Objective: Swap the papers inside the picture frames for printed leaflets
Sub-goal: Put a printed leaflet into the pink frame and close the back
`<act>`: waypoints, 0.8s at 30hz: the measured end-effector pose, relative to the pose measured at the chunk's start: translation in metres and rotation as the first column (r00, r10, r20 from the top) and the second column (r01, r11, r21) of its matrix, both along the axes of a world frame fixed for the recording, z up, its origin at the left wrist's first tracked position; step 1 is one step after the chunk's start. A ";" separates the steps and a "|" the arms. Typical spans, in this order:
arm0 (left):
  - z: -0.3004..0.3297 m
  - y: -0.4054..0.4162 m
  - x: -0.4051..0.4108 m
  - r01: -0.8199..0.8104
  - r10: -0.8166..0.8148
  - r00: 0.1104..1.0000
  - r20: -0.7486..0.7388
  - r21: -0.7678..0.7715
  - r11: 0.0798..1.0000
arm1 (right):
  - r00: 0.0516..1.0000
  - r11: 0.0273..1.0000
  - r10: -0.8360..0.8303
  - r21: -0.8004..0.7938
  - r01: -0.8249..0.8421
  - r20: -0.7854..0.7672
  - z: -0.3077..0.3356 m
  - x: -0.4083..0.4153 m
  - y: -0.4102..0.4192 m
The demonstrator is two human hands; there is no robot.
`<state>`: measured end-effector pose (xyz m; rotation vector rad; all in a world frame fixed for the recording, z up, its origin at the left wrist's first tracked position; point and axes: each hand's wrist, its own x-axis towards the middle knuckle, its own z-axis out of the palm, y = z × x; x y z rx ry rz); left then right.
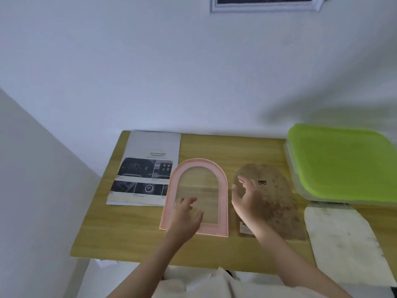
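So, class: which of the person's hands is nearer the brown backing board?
Right. The right hand is over the backing board's left part, fingers spread. The left hand is farther off, over the pink arched frame left of the board.

pink arched frame (223, 190) flat on table, printed leaflet (146, 168) just left, brown backing board (277, 203) right

Dim, bluish, soft overall; motion-blurred hands, wide-angle edge distortion.
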<state>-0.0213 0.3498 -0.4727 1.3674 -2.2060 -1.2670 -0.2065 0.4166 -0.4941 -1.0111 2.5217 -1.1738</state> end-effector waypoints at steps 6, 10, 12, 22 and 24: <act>-0.001 -0.095 0.095 -0.173 0.176 0.984 0.023 -0.089 0.981 | 0.972 0.974 0.225 0.053 -0.222 -0.068 0.015 0.079 -0.114; -0.013 -0.144 0.140 -0.210 0.219 0.974 0.054 -0.138 0.968 | 0.945 0.931 0.320 0.208 -0.300 -0.070 0.018 0.111 -0.175; -0.021 -0.162 0.154 -0.200 0.216 0.971 0.099 -0.143 0.969 | 0.931 0.895 0.358 0.308 -0.322 -0.067 0.018 0.117 -0.198; -0.047 -0.205 0.181 -0.035 0.056 0.974 0.218 -0.102 0.994 | 0.907 0.638 0.415 0.688 -0.345 0.070 0.006 0.109 -0.258; -0.049 -0.208 0.182 -0.036 0.050 0.984 0.170 -0.080 0.996 | 0.915 0.642 0.389 0.681 -0.351 0.105 0.005 0.107 -0.261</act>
